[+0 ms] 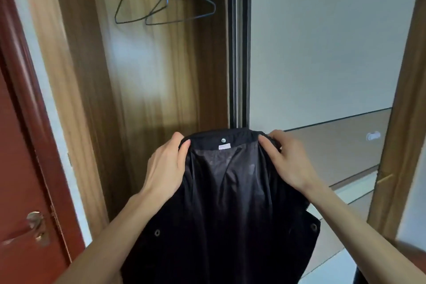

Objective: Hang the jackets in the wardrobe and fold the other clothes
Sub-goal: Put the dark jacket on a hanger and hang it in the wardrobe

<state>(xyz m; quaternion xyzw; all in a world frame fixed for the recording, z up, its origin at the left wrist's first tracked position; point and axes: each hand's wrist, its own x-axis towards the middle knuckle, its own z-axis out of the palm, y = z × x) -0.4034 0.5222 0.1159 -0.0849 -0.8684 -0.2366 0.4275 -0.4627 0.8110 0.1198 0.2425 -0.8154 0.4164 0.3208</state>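
A black jacket (pixel 230 203) hangs in front of me, its shiny dark lining facing me and a small white label under the collar. My left hand (pixel 167 166) grips the collar's left end, and my right hand (pixel 284 160) grips its right end. Both hold it up before the open wooden wardrobe (pixel 143 80). Two thin wire hangers (pixel 161 4) hang bare from the rail at the top of the wardrobe.
A red-brown door (pixel 20 191) with a metal handle (pixel 36 226) stands at the left. The wardrobe's sliding door (pixel 322 41), pale and with a dark frame, fills the right. Behind the jacket the wardrobe interior is bare wood.
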